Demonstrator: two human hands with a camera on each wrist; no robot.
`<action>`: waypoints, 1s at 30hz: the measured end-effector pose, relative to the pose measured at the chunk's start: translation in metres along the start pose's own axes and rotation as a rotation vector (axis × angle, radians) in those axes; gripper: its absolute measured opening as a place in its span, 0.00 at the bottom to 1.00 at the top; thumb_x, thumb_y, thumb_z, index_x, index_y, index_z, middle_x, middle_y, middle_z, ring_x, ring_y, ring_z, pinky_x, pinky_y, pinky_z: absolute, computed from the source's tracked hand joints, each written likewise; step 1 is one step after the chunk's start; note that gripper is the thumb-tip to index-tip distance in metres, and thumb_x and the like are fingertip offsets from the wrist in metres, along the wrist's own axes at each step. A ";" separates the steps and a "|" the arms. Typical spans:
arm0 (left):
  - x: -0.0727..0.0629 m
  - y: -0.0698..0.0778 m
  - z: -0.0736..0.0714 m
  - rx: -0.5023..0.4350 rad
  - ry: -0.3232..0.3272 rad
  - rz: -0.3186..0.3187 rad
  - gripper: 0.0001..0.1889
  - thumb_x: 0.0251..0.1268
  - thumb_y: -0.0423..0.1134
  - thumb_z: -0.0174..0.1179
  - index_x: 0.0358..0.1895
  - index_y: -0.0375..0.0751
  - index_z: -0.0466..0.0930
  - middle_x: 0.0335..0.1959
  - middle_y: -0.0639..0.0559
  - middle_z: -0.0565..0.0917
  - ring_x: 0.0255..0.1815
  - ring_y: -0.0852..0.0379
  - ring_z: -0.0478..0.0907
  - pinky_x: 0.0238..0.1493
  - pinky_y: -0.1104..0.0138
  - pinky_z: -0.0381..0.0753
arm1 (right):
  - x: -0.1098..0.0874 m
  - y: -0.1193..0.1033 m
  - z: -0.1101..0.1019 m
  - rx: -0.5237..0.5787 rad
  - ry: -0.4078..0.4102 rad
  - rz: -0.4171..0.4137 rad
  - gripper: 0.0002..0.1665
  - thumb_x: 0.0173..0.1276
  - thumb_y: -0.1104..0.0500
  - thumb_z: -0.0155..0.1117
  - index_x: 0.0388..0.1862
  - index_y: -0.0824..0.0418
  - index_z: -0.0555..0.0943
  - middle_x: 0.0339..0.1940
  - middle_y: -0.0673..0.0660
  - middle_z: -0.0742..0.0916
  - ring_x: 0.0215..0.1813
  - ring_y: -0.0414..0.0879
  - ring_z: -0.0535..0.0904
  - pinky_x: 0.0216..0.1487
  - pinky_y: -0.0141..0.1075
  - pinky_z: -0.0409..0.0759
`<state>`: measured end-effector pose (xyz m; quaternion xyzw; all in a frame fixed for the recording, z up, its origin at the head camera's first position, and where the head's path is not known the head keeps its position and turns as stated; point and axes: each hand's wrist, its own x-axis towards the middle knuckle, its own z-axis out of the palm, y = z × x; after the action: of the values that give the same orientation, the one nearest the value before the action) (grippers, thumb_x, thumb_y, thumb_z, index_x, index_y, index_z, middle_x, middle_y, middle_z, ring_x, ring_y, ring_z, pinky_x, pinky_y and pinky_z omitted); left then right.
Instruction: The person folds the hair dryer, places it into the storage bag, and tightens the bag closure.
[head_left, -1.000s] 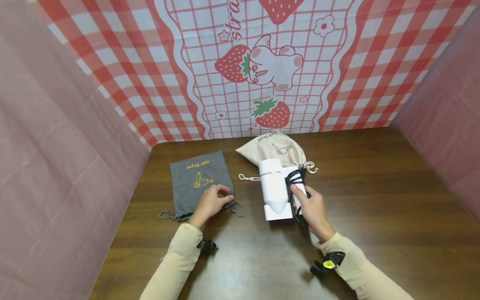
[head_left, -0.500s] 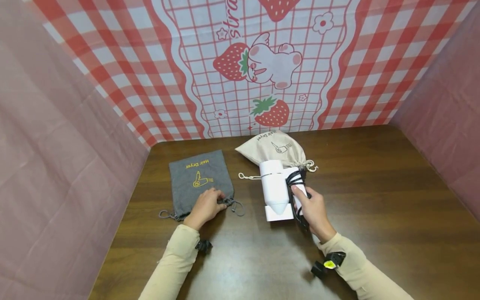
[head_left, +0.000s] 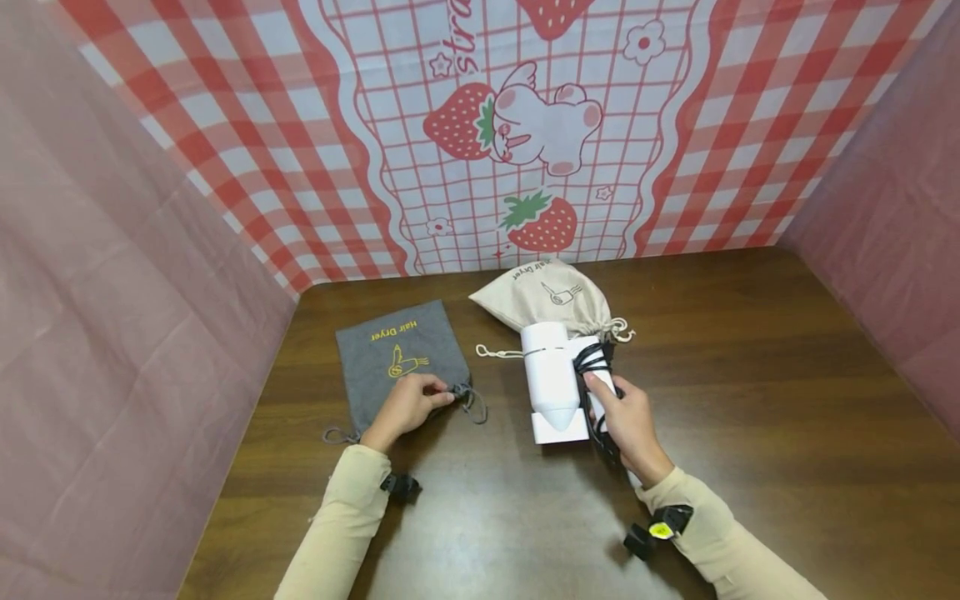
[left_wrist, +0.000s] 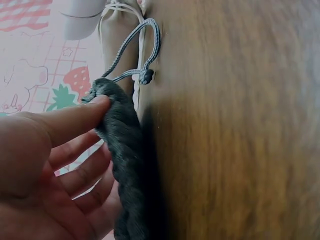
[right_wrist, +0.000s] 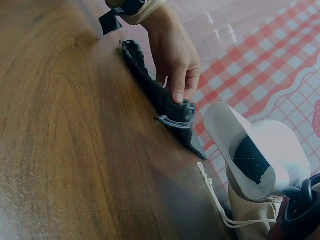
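My left hand (head_left: 405, 406) pinches the gathered mouth of a grey drawstring bag (head_left: 401, 333) near its right corner, thumb on top. The bag lies flat, printed "Hair Dryer" in yellow. Close up in the left wrist view, the thumb presses the dark ruched edge (left_wrist: 122, 130), with a knotted grey cord loop (left_wrist: 157, 45) beyond it. My right hand (head_left: 628, 421) grips the handle of a white hair dryer (head_left: 551, 375), whose black cord (head_left: 592, 358) is wound round the handle. In the right wrist view the dryer's nozzle (right_wrist: 227, 130) points towards the grey bag.
A cream drawstring bag (head_left: 551, 296), also printed "Hair Dryer", lies behind the dryer, its white cord (head_left: 498, 352) trailing left. The brown wooden table (head_left: 750, 375) meets a red checked cloth (head_left: 255, 167) at the back and pink cloth on both sides.
My left hand has come down onto the grey bag's mouth, shifted slightly left and taken a pinch of its edge, which has lifted a little. The right hand and hair dryer hardly moved.
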<state>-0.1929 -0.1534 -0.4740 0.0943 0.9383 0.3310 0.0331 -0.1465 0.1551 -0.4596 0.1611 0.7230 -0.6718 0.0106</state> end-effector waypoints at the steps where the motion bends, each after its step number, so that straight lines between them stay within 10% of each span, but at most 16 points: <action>1: 0.000 0.000 0.000 -0.019 0.006 -0.005 0.06 0.58 0.39 0.68 0.32 0.40 0.86 0.32 0.49 0.87 0.35 0.55 0.81 0.42 0.63 0.78 | 0.000 0.001 0.000 0.000 0.002 0.000 0.23 0.73 0.51 0.58 0.48 0.73 0.74 0.18 0.47 0.76 0.18 0.37 0.73 0.19 0.29 0.74; 11: 0.005 0.004 0.003 -0.136 0.071 -0.086 0.09 0.61 0.39 0.66 0.37 0.36 0.85 0.32 0.44 0.86 0.34 0.54 0.80 0.39 0.65 0.77 | 0.002 0.005 -0.003 0.017 0.027 0.003 0.24 0.72 0.49 0.59 0.47 0.72 0.74 0.17 0.46 0.77 0.17 0.37 0.73 0.20 0.30 0.75; 30: 0.002 0.028 -0.004 -0.191 0.063 0.009 0.08 0.62 0.37 0.65 0.37 0.34 0.84 0.30 0.43 0.85 0.29 0.60 0.75 0.35 0.70 0.73 | -0.003 0.004 -0.002 0.005 0.011 0.028 0.25 0.72 0.50 0.59 0.51 0.73 0.74 0.19 0.47 0.77 0.18 0.37 0.73 0.20 0.29 0.75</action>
<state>-0.1910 -0.1339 -0.4535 0.0844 0.9026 0.4220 0.0113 -0.1423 0.1570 -0.4629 0.1750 0.7191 -0.6723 0.0158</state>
